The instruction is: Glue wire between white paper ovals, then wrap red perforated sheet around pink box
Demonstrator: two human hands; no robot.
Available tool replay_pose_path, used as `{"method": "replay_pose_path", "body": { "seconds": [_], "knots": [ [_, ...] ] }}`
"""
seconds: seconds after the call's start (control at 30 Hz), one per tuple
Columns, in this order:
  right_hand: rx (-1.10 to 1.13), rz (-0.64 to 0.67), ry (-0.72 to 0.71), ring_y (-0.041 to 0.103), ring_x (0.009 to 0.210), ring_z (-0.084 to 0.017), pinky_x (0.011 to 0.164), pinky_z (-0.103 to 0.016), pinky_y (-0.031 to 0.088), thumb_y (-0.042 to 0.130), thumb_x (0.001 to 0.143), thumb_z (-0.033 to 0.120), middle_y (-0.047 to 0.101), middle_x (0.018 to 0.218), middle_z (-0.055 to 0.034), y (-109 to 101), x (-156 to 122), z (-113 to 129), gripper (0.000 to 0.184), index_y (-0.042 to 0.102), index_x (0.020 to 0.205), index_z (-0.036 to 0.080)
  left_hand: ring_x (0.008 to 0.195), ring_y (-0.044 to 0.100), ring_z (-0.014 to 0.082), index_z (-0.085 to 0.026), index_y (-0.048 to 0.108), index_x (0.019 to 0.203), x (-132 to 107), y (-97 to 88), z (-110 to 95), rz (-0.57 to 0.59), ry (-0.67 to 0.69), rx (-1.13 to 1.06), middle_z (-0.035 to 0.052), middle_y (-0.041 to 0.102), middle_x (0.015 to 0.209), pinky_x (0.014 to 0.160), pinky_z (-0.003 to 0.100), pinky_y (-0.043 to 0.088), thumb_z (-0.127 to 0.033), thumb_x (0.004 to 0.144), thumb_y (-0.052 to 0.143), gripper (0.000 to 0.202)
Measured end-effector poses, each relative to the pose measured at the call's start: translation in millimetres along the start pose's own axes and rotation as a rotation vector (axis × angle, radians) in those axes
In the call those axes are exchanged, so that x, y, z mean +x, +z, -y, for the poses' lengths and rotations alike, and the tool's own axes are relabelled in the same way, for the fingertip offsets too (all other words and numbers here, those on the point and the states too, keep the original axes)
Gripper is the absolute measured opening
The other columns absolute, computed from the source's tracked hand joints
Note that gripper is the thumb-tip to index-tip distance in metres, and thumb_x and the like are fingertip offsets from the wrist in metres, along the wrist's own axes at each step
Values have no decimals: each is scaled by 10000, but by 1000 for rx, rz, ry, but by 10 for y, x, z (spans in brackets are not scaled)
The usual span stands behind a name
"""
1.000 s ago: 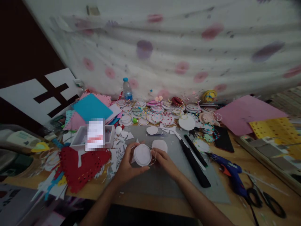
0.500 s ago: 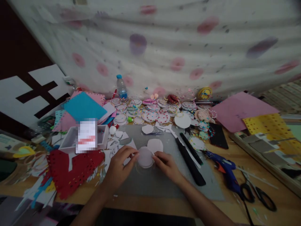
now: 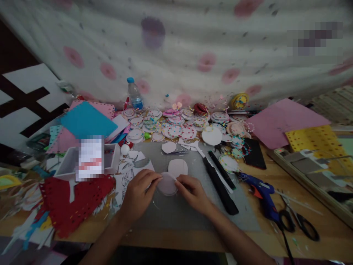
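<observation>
A pale round disc (image 3: pixel 167 184), which looks like stiff paper, is held low over the grey cutting mat (image 3: pixel 176 217). My left hand (image 3: pixel 142 191) pinches its left upper edge between thumb and fingers. At the opposite edge, my right hand (image 3: pixel 193 191) is closed in a pinch too. A thin loose strand shows faintly below the disc. Just behind it lies a white rounded paper piece (image 3: pixel 178 167), partly covered. Farther back on the mat rest a smaller white cutout (image 3: pixel 168 147) and tweezers (image 3: pixel 178 152).
Right of the mat are a black-handled knife (image 3: pixel 220 187), a blue glue gun (image 3: pixel 261 195) and scissors (image 3: pixel 299 221). Decorated discs (image 3: pixel 176 130) crowd the back. On the left are a white box (image 3: pixel 111 158), red felt (image 3: pixel 79 202) and paper scraps; a water bottle (image 3: pixel 135 95) stands behind.
The camera view has shifted, so the surroundings sit slightly further left and higher. Both hands still hold the disc, which looks more tilted, and my right fingers have moved up along its edge.
</observation>
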State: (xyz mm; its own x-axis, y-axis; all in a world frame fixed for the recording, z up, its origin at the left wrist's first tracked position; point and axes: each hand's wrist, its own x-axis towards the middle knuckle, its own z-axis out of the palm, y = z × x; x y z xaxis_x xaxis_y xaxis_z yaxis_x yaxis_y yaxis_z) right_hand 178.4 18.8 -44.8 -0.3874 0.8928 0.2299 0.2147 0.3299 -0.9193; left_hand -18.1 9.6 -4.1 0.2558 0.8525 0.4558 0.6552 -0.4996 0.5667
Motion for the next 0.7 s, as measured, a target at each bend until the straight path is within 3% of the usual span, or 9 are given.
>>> {"method": "replay_pose_path", "body": {
  "seconds": [0.37,0.7],
  "knots": [
    [-114,-33,-121,437,577,-125,547,-255,311,436,929,275,495,616,-8,11,-39,-25,265,526,698,182,755,623,147,-181,659,841,11,84,-11,-63,22,13,31,667,780,706,259,509,-109,855,547,134],
    [-148,-74,-110,455,578,-139,548,-267,318,441,922,262,508,617,-21,22,-38,-63,263,521,682,188,733,628,147,-184,662,802,76,174,-45,-88,10,4,28,679,748,695,258,512,-103,846,543,151]
  ]
}}
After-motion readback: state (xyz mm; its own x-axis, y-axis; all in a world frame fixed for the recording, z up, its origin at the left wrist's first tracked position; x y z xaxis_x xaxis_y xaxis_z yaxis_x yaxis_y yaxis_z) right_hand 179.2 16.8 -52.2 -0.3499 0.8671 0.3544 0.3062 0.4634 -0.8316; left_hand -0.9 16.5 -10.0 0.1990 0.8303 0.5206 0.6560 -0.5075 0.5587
